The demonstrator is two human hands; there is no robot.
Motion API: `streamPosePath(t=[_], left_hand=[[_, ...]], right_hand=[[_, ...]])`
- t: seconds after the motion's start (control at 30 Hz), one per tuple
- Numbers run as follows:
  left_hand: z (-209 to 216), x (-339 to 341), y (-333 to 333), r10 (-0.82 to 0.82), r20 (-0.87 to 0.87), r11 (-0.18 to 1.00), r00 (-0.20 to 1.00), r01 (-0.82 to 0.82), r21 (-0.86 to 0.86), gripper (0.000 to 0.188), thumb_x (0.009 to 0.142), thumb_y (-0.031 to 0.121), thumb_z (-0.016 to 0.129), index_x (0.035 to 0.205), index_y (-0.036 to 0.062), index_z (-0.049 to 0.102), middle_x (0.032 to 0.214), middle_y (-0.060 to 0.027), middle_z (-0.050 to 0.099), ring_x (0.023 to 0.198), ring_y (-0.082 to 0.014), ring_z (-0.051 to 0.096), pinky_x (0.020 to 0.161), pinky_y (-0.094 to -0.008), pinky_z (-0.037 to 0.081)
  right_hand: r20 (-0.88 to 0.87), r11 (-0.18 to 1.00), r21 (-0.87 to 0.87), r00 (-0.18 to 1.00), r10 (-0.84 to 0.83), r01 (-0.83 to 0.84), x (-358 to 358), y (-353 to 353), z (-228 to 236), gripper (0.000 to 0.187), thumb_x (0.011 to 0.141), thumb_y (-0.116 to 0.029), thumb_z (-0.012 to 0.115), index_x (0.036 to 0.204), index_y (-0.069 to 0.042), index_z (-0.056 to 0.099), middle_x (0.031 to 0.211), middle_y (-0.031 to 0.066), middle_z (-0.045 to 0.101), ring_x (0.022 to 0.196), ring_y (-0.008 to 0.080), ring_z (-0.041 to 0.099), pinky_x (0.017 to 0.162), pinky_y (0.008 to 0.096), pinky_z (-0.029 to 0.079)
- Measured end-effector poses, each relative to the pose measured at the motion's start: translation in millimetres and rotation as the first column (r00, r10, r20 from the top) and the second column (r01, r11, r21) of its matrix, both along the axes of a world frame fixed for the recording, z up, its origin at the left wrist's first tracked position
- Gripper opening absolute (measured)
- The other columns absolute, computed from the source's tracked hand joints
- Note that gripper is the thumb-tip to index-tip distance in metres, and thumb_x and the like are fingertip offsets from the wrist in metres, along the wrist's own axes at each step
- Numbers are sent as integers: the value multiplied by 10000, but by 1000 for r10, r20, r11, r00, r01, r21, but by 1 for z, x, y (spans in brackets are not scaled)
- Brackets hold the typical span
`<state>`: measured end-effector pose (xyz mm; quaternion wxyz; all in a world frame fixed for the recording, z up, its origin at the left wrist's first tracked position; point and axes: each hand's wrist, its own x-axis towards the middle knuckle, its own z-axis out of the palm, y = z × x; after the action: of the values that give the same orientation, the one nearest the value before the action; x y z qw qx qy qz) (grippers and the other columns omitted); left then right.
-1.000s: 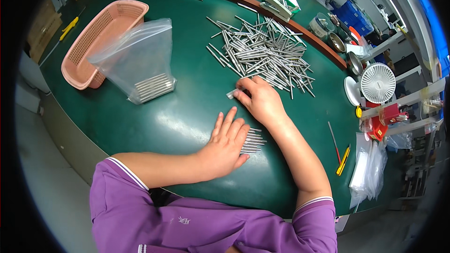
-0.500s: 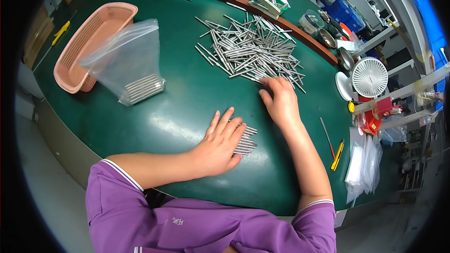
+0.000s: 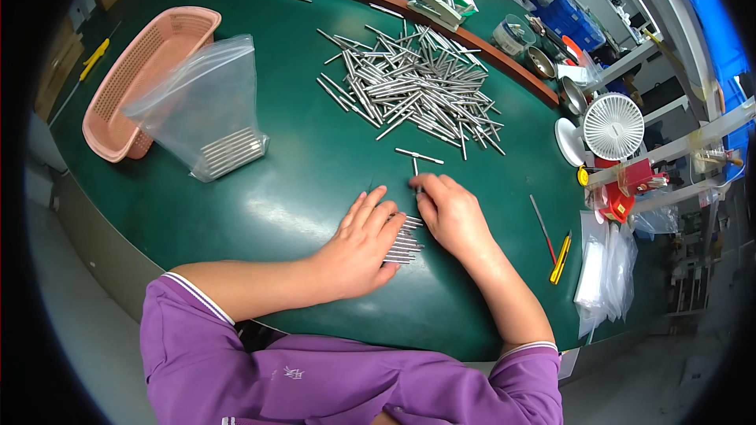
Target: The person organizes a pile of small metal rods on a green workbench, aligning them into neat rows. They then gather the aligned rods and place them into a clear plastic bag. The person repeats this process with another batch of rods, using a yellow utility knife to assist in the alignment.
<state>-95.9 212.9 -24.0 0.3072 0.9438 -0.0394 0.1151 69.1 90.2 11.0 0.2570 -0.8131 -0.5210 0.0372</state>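
Note:
My left hand (image 3: pixel 362 238) lies flat with its fingers stretched out over a row of slim metal rods (image 3: pixel 405 245) laid side by side; part of the row is hidden under it. Just to the right, my right hand (image 3: pixel 447 211) has its fingers curled around a metal rod (image 3: pixel 415 165), whose far end sticks out past the fingertips. Beyond that end, another loose rod (image 3: pixel 429 158) lies crosswise on the table. Farther off is a large jumbled pile of similar metal rods (image 3: pixel 417 83).
On the left, a clear plastic bag (image 3: pixel 197 86) with several rods leans on a pink basket (image 3: pixel 98 122). A yellow-handled screwdriver (image 3: pixel 94 59) lies farther left. To the right are a yellow cutter (image 3: pixel 561 258), plastic bags (image 3: pixel 605 275) and a white fan (image 3: pixel 613 127). A wooden strip (image 3: pixel 504 65) borders the far side.
My right hand has come back from the pile toward my left hand, bringing a rod. Another rod now lies apart in front of the pile. My left hand stays over the row.

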Motion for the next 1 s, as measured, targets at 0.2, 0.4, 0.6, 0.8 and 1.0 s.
streamPosePath(t=[0.2,0.4,0.6,0.8,1.0], left_hand=[[10,-2,2,-79,-67,995,995,75,-61,774,769,275,765,1367,-51,396,1368,-230,347,1431,-466,195,1166,-586,216],[6,-2,0,96,-27,995,995,-97,-32,876,744,336,804,1376,-89,373,1396,-246,334,1440,-479,153,1184,-600,124],[0,4,6,-94,-66,994,993,91,-55,908,731,395,817,1396,-39,378,1381,-230,331,1443,-481,151,1177,-621,135],[14,1,6,31,9,999,999,-32,38,900,741,410,808,1395,-42,386,1485,-249,268,1448,-487,139,1172,-626,127],[0,1,6,-70,-42,995,997,73,61,911,767,444,778,1404,-60,366,1449,-244,317,1444,-469,174,1173,-611,151]], right_hand=[[163,996,52,985,57,-66,7,-5,0,130,768,-107,733,884,-61,696,894,84,629,878,292,612,766,406,513],[-59,981,147,989,133,-123,-1,3,-13,139,777,-118,739,902,-71,699,886,93,646,860,314,610,766,421,509],[239,968,180,947,-217,176,54,27,-17,164,788,-116,727,935,-55,688,936,117,595,932,331,569,816,420,484],[-78,1000,26,997,15,-13,19,3,-10,120,793,-146,746,876,-70,704,845,108,630,864,315,607,771,421,500],[266,970,160,938,-221,183,58,16,-1,187,770,-147,754,927,-59,706,927,133,618,914,328,593,786,435,496]])
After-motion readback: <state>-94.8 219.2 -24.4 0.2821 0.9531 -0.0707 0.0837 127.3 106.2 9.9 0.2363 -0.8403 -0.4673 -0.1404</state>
